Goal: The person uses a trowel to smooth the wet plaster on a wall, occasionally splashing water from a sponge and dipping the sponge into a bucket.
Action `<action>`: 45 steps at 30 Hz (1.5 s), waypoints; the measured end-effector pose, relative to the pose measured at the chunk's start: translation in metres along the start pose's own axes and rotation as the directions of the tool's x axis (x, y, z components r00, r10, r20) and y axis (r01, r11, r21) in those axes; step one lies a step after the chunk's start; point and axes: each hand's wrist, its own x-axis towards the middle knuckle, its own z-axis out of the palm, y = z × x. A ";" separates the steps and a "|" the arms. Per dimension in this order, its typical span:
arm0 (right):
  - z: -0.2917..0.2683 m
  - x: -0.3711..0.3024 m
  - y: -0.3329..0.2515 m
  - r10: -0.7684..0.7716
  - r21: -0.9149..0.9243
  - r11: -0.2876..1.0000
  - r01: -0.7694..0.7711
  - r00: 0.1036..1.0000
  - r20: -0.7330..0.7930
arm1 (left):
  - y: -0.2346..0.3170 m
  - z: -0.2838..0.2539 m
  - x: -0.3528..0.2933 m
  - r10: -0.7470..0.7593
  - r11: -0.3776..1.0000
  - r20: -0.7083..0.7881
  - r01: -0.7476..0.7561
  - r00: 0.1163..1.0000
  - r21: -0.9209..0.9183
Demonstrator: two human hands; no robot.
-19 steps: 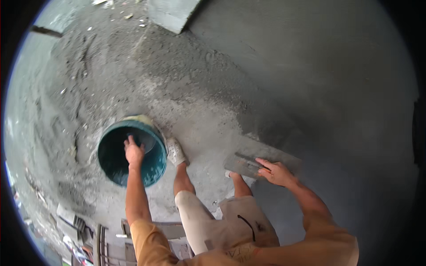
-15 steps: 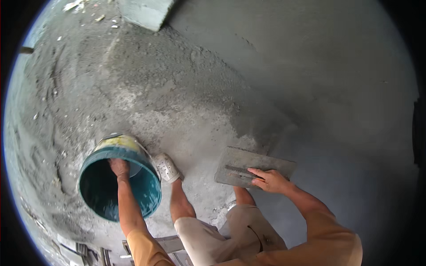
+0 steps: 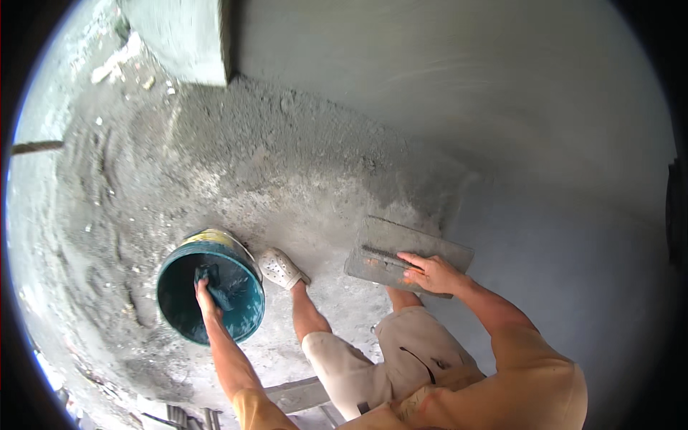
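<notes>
Inside a teal bucket (image 3: 247,315) at the left, my left hand (image 3: 206,295) is closed on a dark, wet-looking cloth (image 3: 223,292). A paler patch shows around the cloth in the bucket, whose outside is partly yellow. My right hand (image 3: 436,274) grips the handle of a flat, rectangular plastering float (image 3: 394,235), smeared with grey. The float is held in front of my right knee, its handle side toward me. Its far face is hidden.
A smooth grey plastered surface (image 3: 502,86) fills the upper right. Rough, gritty ground (image 3: 236,158) runs along it. A pale slab-like block (image 3: 183,43) stands at the top left, with scattered debris beside it. My light clog (image 3: 281,268) is right by the bucket.
My left hand has drawn back toward me inside the bucket, and a dark cloth now shows in it. The float stays in my right hand, almost unmoved. The view has shifted.
</notes>
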 end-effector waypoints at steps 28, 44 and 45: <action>-0.105 -0.438 0.433 0.139 0.328 0.922 0.206 0.614 -0.777 | 0.021 0.865 -1.000 0.280 0.296 0.924 -0.892 -0.261 -0.342; -0.526 -0.548 0.330 -0.178 -0.457 0.324 0.828 -0.421 -0.890 | -0.137 0.502 -0.598 0.185 0.750 0.497 -0.449 0.848 0.486; -0.553 -0.559 0.311 -0.190 -0.525 0.323 0.787 -0.490 -0.851 | -0.140 0.484 -0.591 0.165 0.790 0.427 -0.378 0.889 0.482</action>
